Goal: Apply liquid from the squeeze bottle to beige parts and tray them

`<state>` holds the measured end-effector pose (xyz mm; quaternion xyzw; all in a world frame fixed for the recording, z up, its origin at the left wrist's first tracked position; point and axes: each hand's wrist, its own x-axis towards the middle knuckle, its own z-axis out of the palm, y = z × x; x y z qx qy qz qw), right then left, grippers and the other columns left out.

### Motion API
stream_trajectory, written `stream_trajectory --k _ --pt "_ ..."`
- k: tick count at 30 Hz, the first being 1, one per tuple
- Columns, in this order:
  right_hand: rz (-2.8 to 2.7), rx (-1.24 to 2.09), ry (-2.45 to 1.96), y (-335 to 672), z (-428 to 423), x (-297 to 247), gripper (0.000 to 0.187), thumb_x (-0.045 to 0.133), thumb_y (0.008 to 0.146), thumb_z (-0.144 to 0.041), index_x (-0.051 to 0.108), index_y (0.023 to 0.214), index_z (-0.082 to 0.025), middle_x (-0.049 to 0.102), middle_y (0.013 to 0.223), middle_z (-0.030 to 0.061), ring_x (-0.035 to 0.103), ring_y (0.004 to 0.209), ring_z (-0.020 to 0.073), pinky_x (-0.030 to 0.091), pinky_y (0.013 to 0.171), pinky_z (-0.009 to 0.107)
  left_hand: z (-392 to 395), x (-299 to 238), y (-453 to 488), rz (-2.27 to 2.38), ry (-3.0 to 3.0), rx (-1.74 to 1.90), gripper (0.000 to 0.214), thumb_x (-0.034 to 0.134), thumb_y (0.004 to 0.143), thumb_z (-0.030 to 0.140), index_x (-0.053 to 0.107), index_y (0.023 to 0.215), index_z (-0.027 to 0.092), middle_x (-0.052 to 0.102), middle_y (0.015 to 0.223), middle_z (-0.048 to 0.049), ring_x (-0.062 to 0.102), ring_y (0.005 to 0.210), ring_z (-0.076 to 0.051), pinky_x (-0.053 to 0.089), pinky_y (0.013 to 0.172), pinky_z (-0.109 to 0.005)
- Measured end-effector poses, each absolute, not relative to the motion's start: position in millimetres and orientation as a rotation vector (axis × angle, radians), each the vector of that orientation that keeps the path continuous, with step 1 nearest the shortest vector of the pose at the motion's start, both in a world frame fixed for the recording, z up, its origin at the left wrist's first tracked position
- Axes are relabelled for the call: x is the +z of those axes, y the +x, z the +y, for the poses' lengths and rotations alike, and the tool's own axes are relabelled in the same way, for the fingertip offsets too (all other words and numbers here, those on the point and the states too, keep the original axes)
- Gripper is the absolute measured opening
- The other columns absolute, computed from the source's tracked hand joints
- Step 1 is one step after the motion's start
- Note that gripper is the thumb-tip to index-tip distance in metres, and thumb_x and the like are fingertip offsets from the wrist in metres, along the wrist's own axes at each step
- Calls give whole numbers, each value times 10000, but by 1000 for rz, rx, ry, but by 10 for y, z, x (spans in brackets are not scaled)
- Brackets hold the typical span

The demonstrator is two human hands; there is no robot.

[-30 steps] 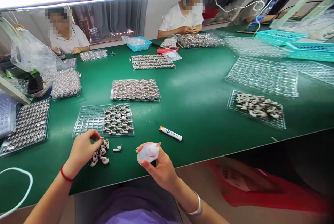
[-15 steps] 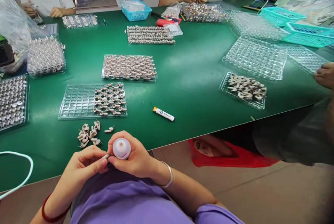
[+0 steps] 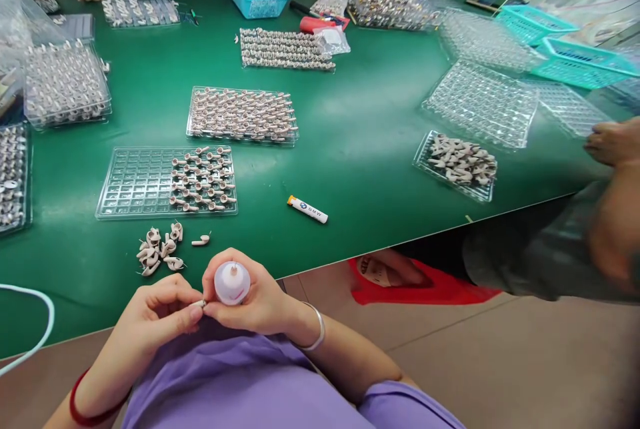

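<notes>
My left hand (image 3: 163,312) pinches a small beige earbud housing (image 3: 201,304) between thumb and fingertips; most of it is hidden. Wrapped around a white squeeze bottle with a narrow tip (image 3: 232,282) is my right hand (image 3: 255,302), its fingertips meeting the left ones at the housing. The bottle's tip points up towards me. Just beyond my hands lie a loose pile of earbud housings (image 3: 160,248) with thin wires and one single housing (image 3: 201,240). Behind the pile, a clear plastic tray (image 3: 137,179) has housings set in its right part and bare pockets on its left.
A filled tray (image 3: 243,114) lies farther back. A white BMW-marked tube (image 3: 307,209) rests right of centre. Rightward are a tray of heaped housings (image 3: 463,159), stacked clear trays (image 3: 483,102) and turquoise baskets (image 3: 583,62). Co-workers' hands (image 3: 617,142) are around the green table (image 3: 360,142).
The view has shifted slightly, so the table things appear a little higher and more to the left. Both hands keep their hold, close together. The co-worker's arm at right has moved.
</notes>
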<state>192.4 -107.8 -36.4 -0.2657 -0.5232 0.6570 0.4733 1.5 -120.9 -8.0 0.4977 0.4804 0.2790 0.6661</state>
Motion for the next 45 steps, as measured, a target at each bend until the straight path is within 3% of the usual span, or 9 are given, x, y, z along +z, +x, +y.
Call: stream_trajectory --k 26,35,45 --pt "-1077 1909 -464 1957 -1016 -404 437 859 617 -135 534 907 -169 631 755 -24 557 605 65 473 555 182 -1201 17 37 1103 1235 550 162 746 771 408 814 813 267 521 699 -19 469 643 -120 368 551 -223" --pt "-1010 2000 -455 1955 -1012 -415 441 874 653 -270 522 906 -183 618 769 -32 563 601 63 477 563 184 -1240 20 64 1093 1070 565 161 767 755 393 809 788 241 497 753 -17 470 698 -127 388 606 -238" --pt "-1018 1941 -484 1957 -1014 -430 454 883 635 -270 525 901 -184 631 756 -28 575 610 67 496 571 187 -1236 12 105 1101 1022 629 181 794 716 404 807 754 228 491 709 -8 464 646 -114 383 574 -235"
